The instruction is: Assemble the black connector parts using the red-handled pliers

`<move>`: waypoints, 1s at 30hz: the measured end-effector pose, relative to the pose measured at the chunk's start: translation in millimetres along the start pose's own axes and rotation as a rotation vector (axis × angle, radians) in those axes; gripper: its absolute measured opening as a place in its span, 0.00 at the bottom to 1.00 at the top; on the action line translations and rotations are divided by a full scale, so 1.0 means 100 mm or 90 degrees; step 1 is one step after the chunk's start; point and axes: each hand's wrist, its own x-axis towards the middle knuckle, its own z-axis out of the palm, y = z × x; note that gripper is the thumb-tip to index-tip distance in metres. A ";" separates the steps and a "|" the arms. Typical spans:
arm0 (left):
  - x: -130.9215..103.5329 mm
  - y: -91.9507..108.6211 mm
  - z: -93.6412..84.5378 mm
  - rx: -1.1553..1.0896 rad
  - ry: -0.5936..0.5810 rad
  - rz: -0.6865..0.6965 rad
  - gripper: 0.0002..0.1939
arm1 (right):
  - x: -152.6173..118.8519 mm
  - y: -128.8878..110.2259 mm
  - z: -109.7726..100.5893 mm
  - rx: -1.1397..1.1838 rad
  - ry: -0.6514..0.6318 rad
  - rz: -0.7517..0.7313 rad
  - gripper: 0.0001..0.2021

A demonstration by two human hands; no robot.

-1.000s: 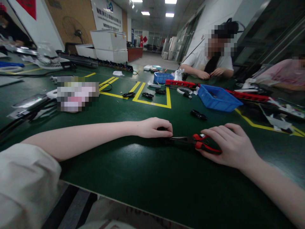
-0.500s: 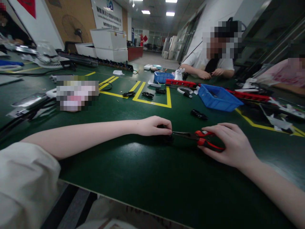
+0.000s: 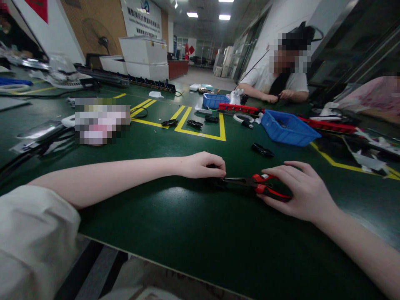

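Red-and-black needle-nose pliers (image 3: 265, 189) are gripped by their handles in my right hand (image 3: 301, 187). Their jaws point left and reach a small black part (image 3: 220, 182) under my left fingertips. My left hand (image 3: 203, 165) is closed on that dark part, its fingers curled round most of it, so its exact kind is hidden. Beyond the pliers, a similar-looking black piece (image 3: 262, 149) lies on the green tabletop (image 3: 175, 241).
Several black pieces (image 3: 194, 124) lie by yellow tape farther back. A blue bin (image 3: 289, 128) stands at the right, with a smaller blue bin (image 3: 215, 101) behind. Cables and a pixelated object (image 3: 101, 123) lie left. Across the table sits a person (image 3: 275, 83).
The pliers have shifted slightly left and down, their tips now lower against the black part. My right fingers have moved with the handles; my left hand stays in place.
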 end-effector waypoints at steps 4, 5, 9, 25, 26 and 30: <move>-0.01 0.00 0.01 0.010 0.005 0.018 0.10 | 0.01 0.00 -0.01 -0.028 0.002 -0.029 0.18; -0.01 0.00 0.01 0.012 0.006 0.019 0.10 | 0.01 0.00 -0.01 -0.027 -0.001 -0.026 0.19; -0.01 -0.02 0.01 0.019 0.007 0.023 0.11 | 0.01 -0.01 -0.01 -0.016 0.000 -0.017 0.18; -0.01 0.02 -0.01 0.000 0.005 -0.018 0.09 | 0.02 -0.03 -0.01 0.011 -0.011 -0.001 0.18; -0.01 0.02 -0.01 0.001 0.005 -0.018 0.09 | 0.02 -0.03 -0.01 0.009 -0.012 -0.002 0.18; -0.01 0.03 0.00 0.007 0.006 -0.010 0.08 | 0.03 -0.03 0.00 0.009 -0.006 -0.001 0.18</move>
